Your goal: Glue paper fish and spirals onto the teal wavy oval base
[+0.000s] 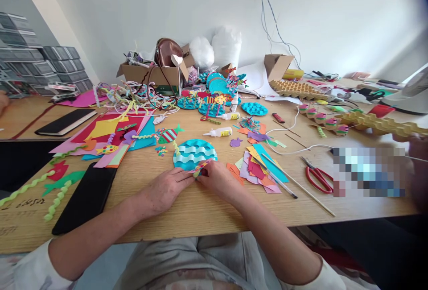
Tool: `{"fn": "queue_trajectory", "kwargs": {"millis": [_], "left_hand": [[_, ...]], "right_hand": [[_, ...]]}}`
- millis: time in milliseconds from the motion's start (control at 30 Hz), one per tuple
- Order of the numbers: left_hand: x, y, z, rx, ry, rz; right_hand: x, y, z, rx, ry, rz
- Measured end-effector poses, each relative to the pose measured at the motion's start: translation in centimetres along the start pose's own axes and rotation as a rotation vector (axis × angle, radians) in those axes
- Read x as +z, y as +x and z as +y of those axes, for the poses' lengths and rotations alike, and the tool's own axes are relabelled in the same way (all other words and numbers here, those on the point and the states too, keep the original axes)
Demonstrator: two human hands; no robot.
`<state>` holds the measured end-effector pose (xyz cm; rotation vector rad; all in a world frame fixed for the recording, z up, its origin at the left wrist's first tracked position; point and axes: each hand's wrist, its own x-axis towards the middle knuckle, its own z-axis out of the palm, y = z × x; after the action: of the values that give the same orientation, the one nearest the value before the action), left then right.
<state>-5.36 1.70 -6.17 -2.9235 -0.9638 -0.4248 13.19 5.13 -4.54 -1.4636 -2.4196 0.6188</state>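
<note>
The wooden table spreads beneath the blue disc, which carries pale wavy strips. At the disc's near edge lies my left hand, fingers straight, though I can't tell whether it grips; my right hand is beside it, fingertips pinched. A striped fish lies beyond the disc's left side, a glue bottle beyond its right. Pinched over the disc's near edge is my patterned piece.

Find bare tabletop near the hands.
Free: between the flat black rectangular object and left hand; between the slim dark-tipped paintbrush, right forearm and wooden table's front edge. Crowded: behind the turquoise wavy-stripped disc, with white glue bottles and striped paper fish.
</note>
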Motion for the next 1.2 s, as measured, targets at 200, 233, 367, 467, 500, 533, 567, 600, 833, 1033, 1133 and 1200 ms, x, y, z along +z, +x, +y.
{"fn": "queue_trajectory", "kwargs": {"millis": [200, 233, 367, 467, 500, 533, 567, 600, 833, 1033, 1133, 1200], "left_hand": [[0.0, 0.1, -0.4, -0.004, -0.037, -0.035], [0.1, 0.1, -0.5, -0.008, -0.046, -0.037], [0.3, 0.2, -0.5, -0.008, -0.048, -0.016], [0.6, 0.3, -0.4, -0.001, -0.023, -0.001], [0.6, 0.3, -0.4, 0.001, -0.021, -0.001], [0.7, 0.3, -0.4, 0.004, -0.023, 0.001], [0.7, 0.3, -0.5, 0.007, -0.026, 0.004], [0.7, 0.3, -0.5, 0.005, -0.031, 0.003], [0.4, 0.3, -0.4, 0.001, -0.056, -0.020], [0.5, 0.3, -0.5, -0.048, -0.098, -0.036], [0.5, 0.3, -0.5, -0.051, -0.123, -0.030], [0.3, 0.4, -0.4, -0.052, -0.143, -0.022]], "right_hand": [[0.6, 0.1, 0.4, -0.140, 0.110, 0.047], [0.8, 0.1, 0.5, -0.164, 0.130, 0.059], [1.4, 0.1, 1.0, -0.221, 0.192, 0.120], [1.6, 0.1, 1.3, -0.249, 0.205, 0.139], [1.5, 0.1, 1.3, -0.262, 0.212, 0.135], [1.5, 0.1, 1.3, -0.272, 0.221, 0.132], [1.5, 0.1, 1.4, -0.279, 0.230, 0.129], [1.5, 0.1, 1.4, -0.283, 0.239, 0.124], [1.2, 0.0, 1.2, -0.269, 0.257, 0.106], [1.1, -0.1, 0.9, -0.264, 0.232, 0.094], [1.3, -0.1, 1.1, -0.282, 0.221, 0.083], [1.4, 0.1, 1.2, -0.286, 0.199, 0.079]]}}
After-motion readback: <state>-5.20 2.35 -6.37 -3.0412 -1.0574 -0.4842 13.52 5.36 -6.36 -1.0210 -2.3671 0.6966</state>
